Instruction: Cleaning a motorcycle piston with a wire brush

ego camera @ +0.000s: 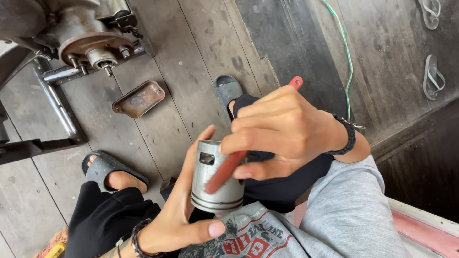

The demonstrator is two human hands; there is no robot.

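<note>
Fingers of the left hand wrap a grey metal piston. Right hand fingers pinch a red-handled tool against its skirt; work looks mid-way, piston still dull.

Left hand cupped around piston, thumb out; right hand above piston, fingers curled, wrist bent.

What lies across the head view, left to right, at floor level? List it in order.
Engine part → metal tray → dark sandal → green-white wire → pair of flip-flops. The left hand with the piston and the right hand with the red tool overlap mid-frame, so they are left out.
</note>
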